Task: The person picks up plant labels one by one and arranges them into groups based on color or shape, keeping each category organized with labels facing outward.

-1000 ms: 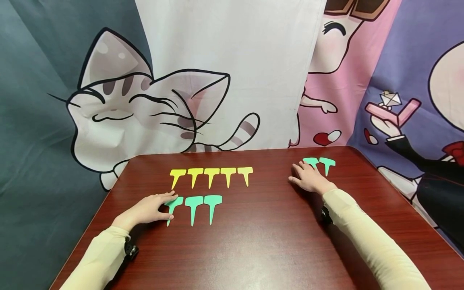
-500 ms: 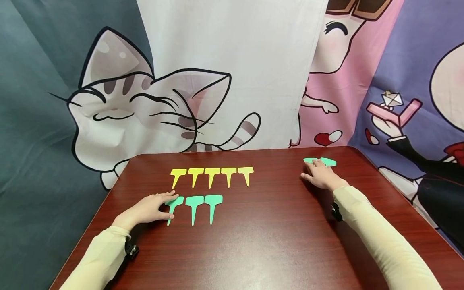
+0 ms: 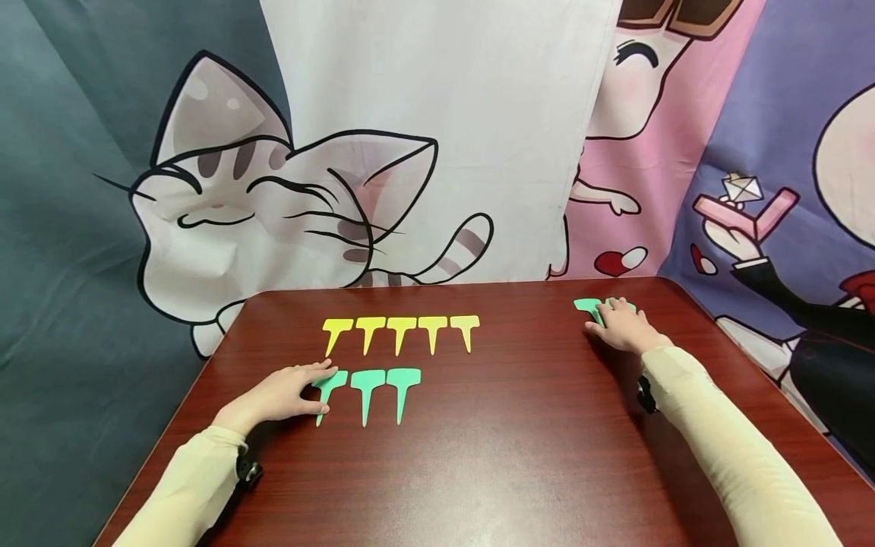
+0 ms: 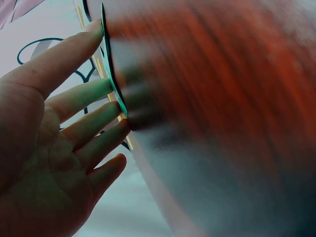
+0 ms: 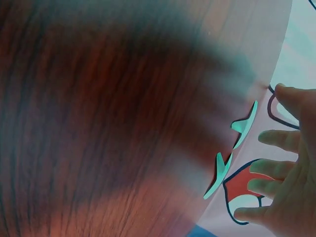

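Note:
Three green T-shaped tags lie side by side on the dark wooden table [image 3: 492, 456]. My left hand [image 3: 309, 387] lies flat with straight fingers [image 4: 84, 96] touching the leftmost green tag [image 3: 331, 380] [image 4: 109, 74]. Behind that row stand several yellow T-shaped tags [image 3: 400, 330] in a line. At the far right my right hand [image 3: 607, 317] rests with spread, relaxed fingers [image 5: 276, 168] over two more green tags [image 3: 586, 305] [image 5: 244, 126], partly covering them. Neither hand grips anything.
The table's rounded far corners and its edges are close to the right-hand tags. Cartoon-print cloth [image 3: 437, 137] hangs right behind the table. A strap with a small camera sits on each wrist [image 3: 247, 471].
My right hand has slid to the right and slightly farther back, so it now covers more of the two green tags. The left hand has stayed in place.

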`<state>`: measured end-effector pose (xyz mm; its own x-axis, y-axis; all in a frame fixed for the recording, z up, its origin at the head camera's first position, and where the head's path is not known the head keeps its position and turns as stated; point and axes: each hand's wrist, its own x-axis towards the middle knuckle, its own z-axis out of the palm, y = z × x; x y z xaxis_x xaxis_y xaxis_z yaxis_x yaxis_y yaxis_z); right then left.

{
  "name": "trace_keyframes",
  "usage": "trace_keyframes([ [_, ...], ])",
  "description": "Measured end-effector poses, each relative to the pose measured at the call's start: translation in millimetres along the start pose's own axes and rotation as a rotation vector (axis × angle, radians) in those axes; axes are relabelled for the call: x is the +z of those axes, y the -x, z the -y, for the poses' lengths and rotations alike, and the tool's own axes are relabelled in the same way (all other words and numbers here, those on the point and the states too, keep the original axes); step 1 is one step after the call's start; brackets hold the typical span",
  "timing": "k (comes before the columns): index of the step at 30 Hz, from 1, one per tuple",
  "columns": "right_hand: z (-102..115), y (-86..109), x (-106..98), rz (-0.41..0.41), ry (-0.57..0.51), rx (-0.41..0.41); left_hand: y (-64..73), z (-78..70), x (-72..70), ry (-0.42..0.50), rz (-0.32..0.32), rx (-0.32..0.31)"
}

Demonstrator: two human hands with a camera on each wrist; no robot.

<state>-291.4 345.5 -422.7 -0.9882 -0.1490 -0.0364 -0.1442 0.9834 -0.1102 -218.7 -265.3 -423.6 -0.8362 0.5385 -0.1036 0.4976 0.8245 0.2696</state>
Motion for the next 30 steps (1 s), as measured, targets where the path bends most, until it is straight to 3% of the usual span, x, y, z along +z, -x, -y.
trace_keyframes([
  [8,-5.6,-2.0,-1.9,0.027,-0.004,0.047,0.0,0.3,0.0,0.000,0.004,-0.004],
  [30,-8.9,-7.9,8.0,-0.122,-0.046,0.124,-2.8,4.8,3.8,0.003,0.011,-0.006],
])
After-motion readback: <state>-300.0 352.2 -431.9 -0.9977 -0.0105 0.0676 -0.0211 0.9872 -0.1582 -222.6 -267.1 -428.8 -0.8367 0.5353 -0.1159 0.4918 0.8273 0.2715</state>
